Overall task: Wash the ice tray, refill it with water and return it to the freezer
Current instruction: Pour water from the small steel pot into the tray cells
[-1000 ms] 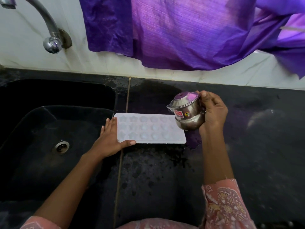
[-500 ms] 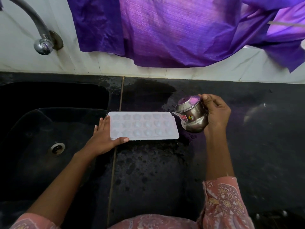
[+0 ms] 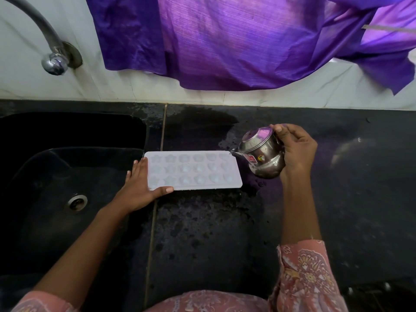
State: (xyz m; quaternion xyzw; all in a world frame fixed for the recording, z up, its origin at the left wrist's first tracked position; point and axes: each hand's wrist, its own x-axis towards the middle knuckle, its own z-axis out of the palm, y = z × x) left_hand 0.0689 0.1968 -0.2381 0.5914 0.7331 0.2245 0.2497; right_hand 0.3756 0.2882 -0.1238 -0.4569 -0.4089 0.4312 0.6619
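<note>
A white ice tray (image 3: pixel 193 170) with star and round moulds lies flat on the wet black counter, beside the sink. My left hand (image 3: pixel 140 186) rests against its left end, fingers along the edge and thumb on the front rim, holding it steady. My right hand (image 3: pixel 295 149) grips a small round steel pot (image 3: pixel 262 153), tilted left with its lip just over the tray's far right corner. A thin trickle of water falls from the lip there.
A black sink (image 3: pixel 67 176) with a round drain (image 3: pixel 77 202) lies to the left, and a chrome tap (image 3: pixel 53 61) juts from the white wall above it. Purple cloth (image 3: pixel 236 41) hangs over the wall. The black counter (image 3: pixel 360 199) is wet around the tray.
The steel pot has shifted right, off the tray's right end to its far right corner, and stays tilted. My left hand keeps its hold on the tray's left end.
</note>
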